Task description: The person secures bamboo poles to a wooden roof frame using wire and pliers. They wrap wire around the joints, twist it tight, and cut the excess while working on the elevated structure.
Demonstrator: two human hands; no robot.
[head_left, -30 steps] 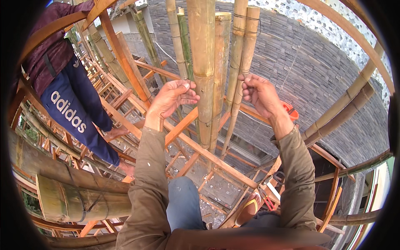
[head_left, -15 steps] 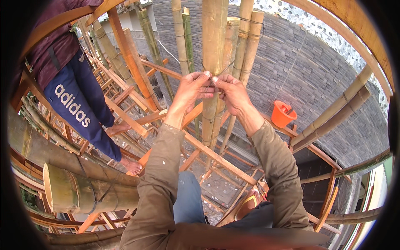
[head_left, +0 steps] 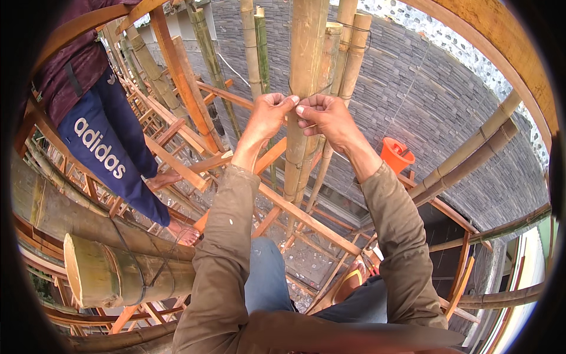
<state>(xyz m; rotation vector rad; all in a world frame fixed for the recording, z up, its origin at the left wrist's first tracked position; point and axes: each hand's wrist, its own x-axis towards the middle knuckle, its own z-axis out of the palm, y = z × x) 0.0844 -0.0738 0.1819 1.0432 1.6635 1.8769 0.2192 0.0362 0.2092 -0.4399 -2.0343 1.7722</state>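
Note:
A thick bamboo pole (head_left: 308, 47) stands upright in front of me, with a second bamboo pole (head_left: 328, 59) close behind its right side. Thin dark tie wire (head_left: 322, 90) runs around them just above my fingers. My left hand (head_left: 268, 121) is closed in a pinch at the pole's left edge, thumb against forefinger, on what looks like one end of this wire. Across the pole's front, my right hand (head_left: 330, 123) pinches the wire too, its other fingers curled. The thumbs point at each other, slightly apart. The strands between the fingertips are too fine to follow.
A person in blue trousers (head_left: 112, 141) stands barefoot on the timber scaffold at left. An orange bucket (head_left: 396, 154) sits by the grey stone wall (head_left: 407, 76). A thick cut bamboo (head_left: 130, 274) lies at lower left. Wooden beams (head_left: 312, 219) cross below me over a gap.
My hands have drawn slightly apart at the pole, the left one shifting a little left. Both keep their pinch. The view has shifted slightly.

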